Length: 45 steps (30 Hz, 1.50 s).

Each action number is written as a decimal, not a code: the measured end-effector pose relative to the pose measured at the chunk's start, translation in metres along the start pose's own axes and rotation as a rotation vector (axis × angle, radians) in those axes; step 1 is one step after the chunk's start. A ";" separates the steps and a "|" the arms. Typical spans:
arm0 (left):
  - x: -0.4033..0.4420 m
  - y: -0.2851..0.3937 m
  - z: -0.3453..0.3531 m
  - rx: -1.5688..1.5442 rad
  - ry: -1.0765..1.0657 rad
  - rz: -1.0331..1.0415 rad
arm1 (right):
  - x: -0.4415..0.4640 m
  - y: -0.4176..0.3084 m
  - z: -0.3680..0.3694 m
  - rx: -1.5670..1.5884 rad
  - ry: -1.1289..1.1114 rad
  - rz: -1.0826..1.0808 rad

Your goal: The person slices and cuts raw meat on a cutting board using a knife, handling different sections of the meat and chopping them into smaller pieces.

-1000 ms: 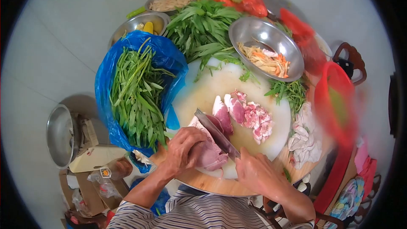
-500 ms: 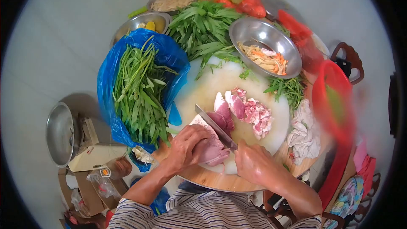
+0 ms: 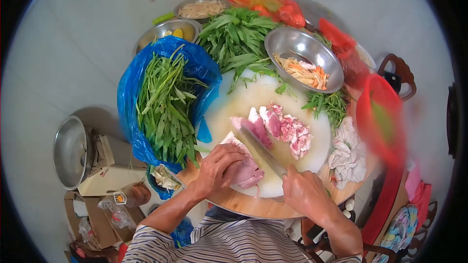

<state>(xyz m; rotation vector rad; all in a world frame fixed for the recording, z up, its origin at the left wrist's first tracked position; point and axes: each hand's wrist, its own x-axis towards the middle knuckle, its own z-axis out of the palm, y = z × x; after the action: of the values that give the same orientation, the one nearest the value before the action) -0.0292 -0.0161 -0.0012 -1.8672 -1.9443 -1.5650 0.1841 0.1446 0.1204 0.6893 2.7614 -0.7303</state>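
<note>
My left hand (image 3: 223, 164) presses curled fingers on a block of pink raw meat (image 3: 249, 173) at the near side of the white round cutting board (image 3: 314, 117). My right hand (image 3: 304, 191) is closed round the handle of a kitchen knife (image 3: 265, 155), the handle being hidden in the fist. The blade lies slantwise just right of the block, its far end by a blurred slice. Beyond the blade are meat slices (image 3: 259, 127), with a row of smaller meat pieces (image 3: 295, 137) to their right.
Greens in a blue plastic bag (image 3: 127, 87) stand at left. Behind the board are leafy greens (image 3: 236, 34) and a steel bowl (image 3: 334, 68) with pale and orange strips. A crumpled cloth (image 3: 347, 153) and a red basket (image 3: 390, 139) are at right.
The knife and my right hand have moved right, away from the block's cut end. A slice now shows at the blade's far end. My left hand stays on the block.
</note>
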 end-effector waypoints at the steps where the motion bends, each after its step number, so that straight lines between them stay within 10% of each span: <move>1: -0.001 0.001 0.000 0.000 0.002 0.000 | -0.001 0.002 0.003 0.002 0.033 0.073; 36: -0.004 0.000 -0.003 -0.032 -0.097 -0.018 | 0.070 -0.049 0.024 0.105 0.102 -0.163; 45: -0.007 -0.001 0.005 -0.066 -0.031 -0.041 | -0.009 -0.039 -0.034 0.116 -0.302 0.163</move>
<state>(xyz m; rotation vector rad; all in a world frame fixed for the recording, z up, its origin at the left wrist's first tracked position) -0.0252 -0.0178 -0.0091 -1.8986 -1.9795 -1.6407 0.1704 0.1283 0.1685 0.7483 2.3761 -0.8840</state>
